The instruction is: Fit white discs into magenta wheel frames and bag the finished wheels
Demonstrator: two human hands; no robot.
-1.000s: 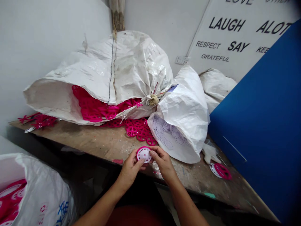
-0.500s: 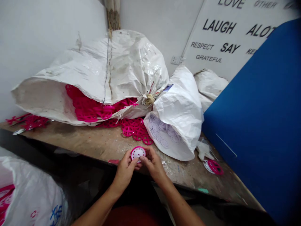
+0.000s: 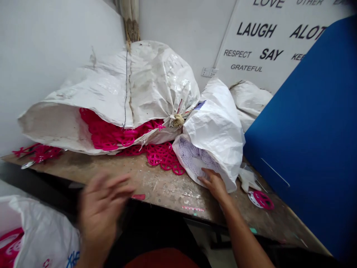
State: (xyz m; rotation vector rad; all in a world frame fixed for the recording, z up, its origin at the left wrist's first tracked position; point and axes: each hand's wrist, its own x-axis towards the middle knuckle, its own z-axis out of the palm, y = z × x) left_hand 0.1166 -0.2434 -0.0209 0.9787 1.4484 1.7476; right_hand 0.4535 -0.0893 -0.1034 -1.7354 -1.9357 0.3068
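My left hand (image 3: 103,206), blurred by motion, is above the near edge of the table at the left; its fingers point right and I see nothing in them. My right hand (image 3: 214,184) reaches into the mouth of a white sack (image 3: 216,126), fingers apart, at the lower edge of the opening. Inside that sack lie several thin lilac discs (image 3: 192,154) with patterned rims. Pink openwork wheel-shaped pieces (image 3: 164,158) lie on the table just left of it. The pink-and-white disc from before is out of sight.
A large white sack (image 3: 158,82) with pink pieces lies along the back of the worn table (image 3: 156,182). A pink and a white disc (image 3: 262,200) are near the blue panel (image 3: 304,141) at right. Another bag (image 3: 47,230) with pink pieces stands low at left.
My hands have parted; they no longer hold the pink-and-white disc in front of me. My left hand has swung left, and my right hand has moved right to the white sack's mouth.
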